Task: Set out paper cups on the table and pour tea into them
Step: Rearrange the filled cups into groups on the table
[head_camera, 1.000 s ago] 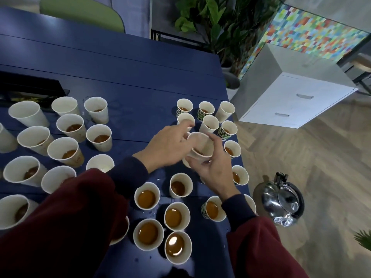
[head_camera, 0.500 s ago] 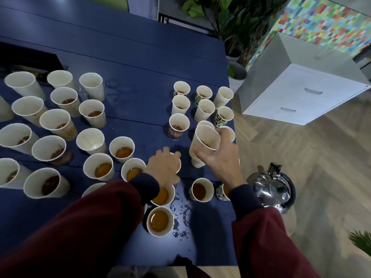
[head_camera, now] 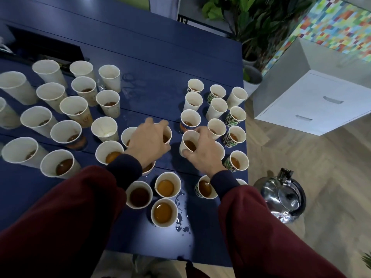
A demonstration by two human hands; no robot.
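Dark blue bench (head_camera: 160,57) of long planks, wet with droplets (head_camera: 181,221) near the front edge. Past its right edge, pale wood floor (head_camera: 321,167), carrying a white drawer cabinet (head_camera: 321,101) and, just beside the bench corner, a steel kettle (head_camera: 285,195). Further back, a leafy plant (head_camera: 251,23) and a wall panel (head_camera: 331,27) of many-coloured tiles. At far left on the bench, a dark tray (head_camera: 46,51), partly hidden behind cups.

Paper cups in three lots:
- left group (head_camera: 66,109): larger and white, several with a little tea.
- right group (head_camera: 216,109): smaller, some green-patterned, packed close by the right edge.
- front cups (head_camera: 164,187): much fuller of tea, ringed by the droplets.

Between the groups:
- left hand (head_camera: 148,141) reaching down over the middle cup (head_camera: 167,135), fingers (head_camera: 149,122) curled onto its far rim and gripping it, hiding most of that cup and parts of its neighbours.
- right hand (head_camera: 202,151) wrapped round the held cup (head_camera: 188,144), tea inside, fingers (head_camera: 200,130) closed on its wall, hard against the right group; lifted or standing, impossible to tell.

Dark red sleeves (head_camera: 70,217) covering much of the near bench.
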